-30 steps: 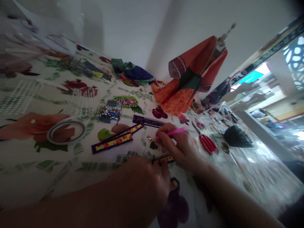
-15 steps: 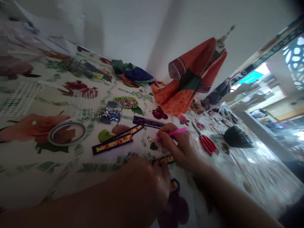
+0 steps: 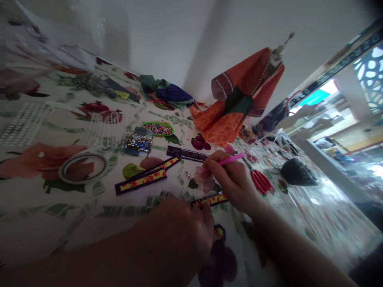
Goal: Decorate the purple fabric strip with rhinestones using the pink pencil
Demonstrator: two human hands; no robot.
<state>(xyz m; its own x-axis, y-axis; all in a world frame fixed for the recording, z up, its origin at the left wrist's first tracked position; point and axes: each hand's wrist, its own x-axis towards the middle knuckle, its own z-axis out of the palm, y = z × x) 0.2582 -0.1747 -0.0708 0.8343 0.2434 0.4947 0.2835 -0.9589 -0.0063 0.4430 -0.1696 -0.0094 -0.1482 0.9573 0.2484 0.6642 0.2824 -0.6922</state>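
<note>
My right hand (image 3: 230, 179) pinches a pink pen-like tool (image 3: 231, 159), its lower end pointing left over the flowered cloth. Below it, the fingers of my left hand (image 3: 185, 223) press on the left end of a dark strip with a yellow and red pattern (image 3: 217, 199). Small shiny bits (image 3: 187, 174) lie just above my left hand. Two similar patterned strips (image 3: 142, 181) rest to the left, and a dark strip edged with white beads (image 3: 188, 154) lies beyond. Part of another patterned piece (image 3: 220, 232) shows beside my left hand.
A tape roll (image 3: 83, 168), a green dish of colourful beads (image 3: 158, 128), a card with shiny beads (image 3: 138, 144) and white bead strands (image 3: 25, 123) lie left. Red-handled scissors (image 3: 261, 181) and a black bundle (image 3: 299, 172) are right. A small orange garment (image 3: 239, 99) stands behind.
My right hand has moved slightly right and up with the pink tool, uncovering more of the patterned strip. My left hand has hardly moved.
</note>
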